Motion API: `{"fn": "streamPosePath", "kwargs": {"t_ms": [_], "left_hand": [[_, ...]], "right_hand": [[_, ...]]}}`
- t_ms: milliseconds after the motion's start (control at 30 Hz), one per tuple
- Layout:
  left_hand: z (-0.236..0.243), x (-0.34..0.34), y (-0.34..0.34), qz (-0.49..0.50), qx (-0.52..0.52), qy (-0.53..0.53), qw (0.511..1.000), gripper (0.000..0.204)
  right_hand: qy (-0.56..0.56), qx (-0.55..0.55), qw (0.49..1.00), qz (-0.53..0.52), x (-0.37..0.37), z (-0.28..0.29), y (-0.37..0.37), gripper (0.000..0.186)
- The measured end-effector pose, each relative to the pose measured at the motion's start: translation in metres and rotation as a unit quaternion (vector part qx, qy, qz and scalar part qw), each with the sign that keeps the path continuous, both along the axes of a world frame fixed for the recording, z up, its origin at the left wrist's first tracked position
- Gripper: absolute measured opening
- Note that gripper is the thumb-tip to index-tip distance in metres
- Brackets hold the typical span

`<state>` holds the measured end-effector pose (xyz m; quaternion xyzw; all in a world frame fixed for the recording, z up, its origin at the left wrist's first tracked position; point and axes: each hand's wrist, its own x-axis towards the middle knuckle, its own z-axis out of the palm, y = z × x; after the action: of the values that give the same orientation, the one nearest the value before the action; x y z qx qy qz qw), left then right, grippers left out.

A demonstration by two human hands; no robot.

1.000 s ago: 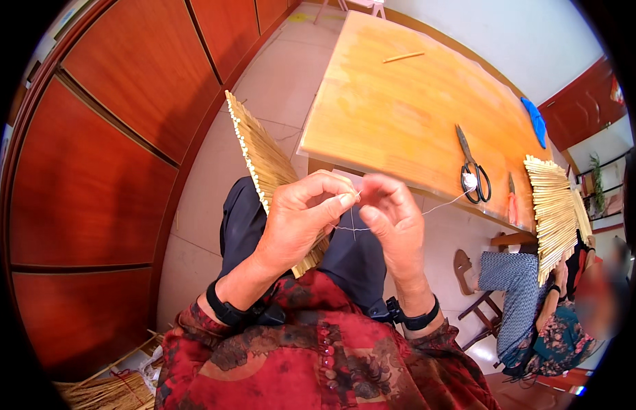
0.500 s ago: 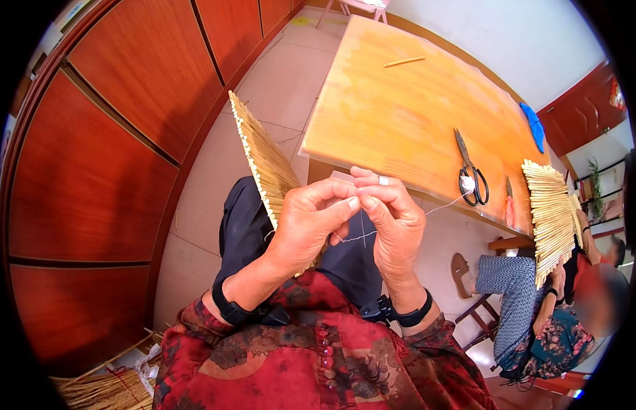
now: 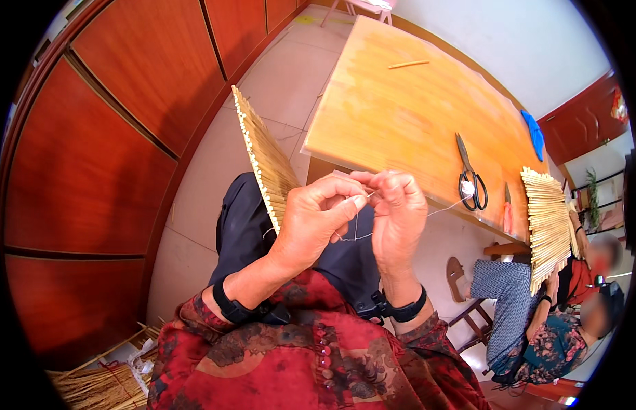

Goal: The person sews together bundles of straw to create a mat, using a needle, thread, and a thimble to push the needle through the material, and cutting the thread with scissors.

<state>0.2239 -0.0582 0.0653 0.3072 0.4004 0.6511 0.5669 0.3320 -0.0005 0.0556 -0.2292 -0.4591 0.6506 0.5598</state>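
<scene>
White thread (image 3: 441, 209) — pinched between the left hand's (image 3: 311, 217) thumb and finger.
It dips below the fingertips and runs right to a white ball (image 3: 467, 189) at the scissors (image 3: 463, 152) on the bench (image 3: 400, 109). The right hand (image 3: 400, 219) curls just beside — whether it grips the thread is hard to tell; the straw panel's (image 3: 267, 150) lower end is hidden behind the left hand.

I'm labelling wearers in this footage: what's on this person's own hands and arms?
The left hand and right hand are ungloved. Each wrist wears a black band with a dark, chunky unit on its inner side. The sleeves are red with a dark, blotchy pattern and end just short of the bands.
</scene>
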Motion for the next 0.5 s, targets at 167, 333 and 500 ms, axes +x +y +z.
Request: {"fn": "streamPosePath", "kwargs": {"t_ms": [167, 333, 500], "left_hand": [[0.001, -0.002, 0.000, 0.055, 0.052, 0.068, 0.995, 0.005], [0.005, -0.005, -0.002, 0.060, 0.062, 0.109, 0.990, 0.006], [0.006, -0.006, -0.004, 0.087, 0.082, 0.162, 0.979, 0.006]], "right_hand": [[0.023, -0.086, 0.995, 0.048, 0.010, 0.002, 0.004, 0.019], [-0.013, -0.137, 0.983, 0.120, 0.015, -0.004, -0.014, 0.016], [-0.040, -0.141, 0.979, 0.140, 0.011, 0.002, -0.021, 0.012]]}}
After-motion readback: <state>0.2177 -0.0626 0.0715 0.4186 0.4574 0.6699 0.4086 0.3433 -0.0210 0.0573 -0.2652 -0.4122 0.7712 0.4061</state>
